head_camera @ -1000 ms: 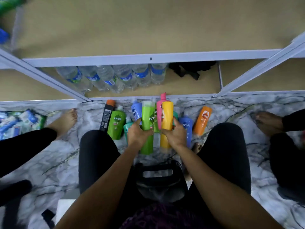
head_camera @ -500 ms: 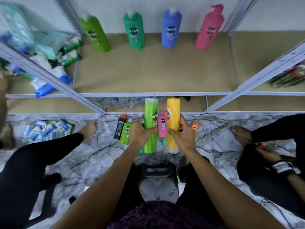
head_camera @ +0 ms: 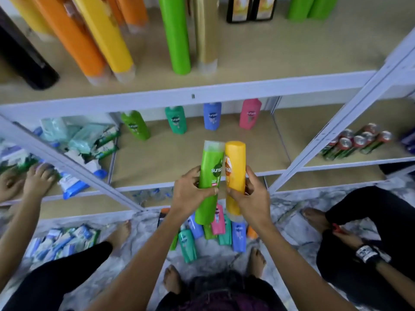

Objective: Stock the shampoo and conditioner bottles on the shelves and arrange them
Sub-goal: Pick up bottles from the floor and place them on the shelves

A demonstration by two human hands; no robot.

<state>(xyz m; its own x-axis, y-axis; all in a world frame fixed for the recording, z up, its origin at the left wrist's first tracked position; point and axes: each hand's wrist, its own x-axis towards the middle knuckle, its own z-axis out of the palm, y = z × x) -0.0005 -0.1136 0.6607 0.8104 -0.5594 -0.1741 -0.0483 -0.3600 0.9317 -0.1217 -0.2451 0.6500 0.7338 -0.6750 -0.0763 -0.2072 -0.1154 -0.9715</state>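
Observation:
My left hand (head_camera: 190, 194) grips a tall green bottle (head_camera: 210, 182) and my right hand (head_camera: 249, 196) grips a tall yellow bottle (head_camera: 234, 173). Both bottles are upright, side by side and touching, in front of the middle shelf (head_camera: 179, 153). At the back of that shelf stand a green (head_camera: 135, 125), a teal (head_camera: 176, 120), a blue (head_camera: 212, 116) and a pink bottle (head_camera: 250, 114). The upper shelf (head_camera: 258, 61) carries tall orange, yellow, green, gold and black bottles. Several small bottles (head_camera: 215, 232) lie on the marble floor below my hands.
White shelf posts (head_camera: 336, 129) slant on both sides. Packets (head_camera: 89, 144) fill the left bay and red cans (head_camera: 357, 140) lie in the right bay. A person at the left reaches into the left bay (head_camera: 38, 178); another person sits at the right (head_camera: 363, 232).
I have risen and lifted both bottles from floor level up in front of the middle shelf. The upper shelf with tall bottles has come into view.

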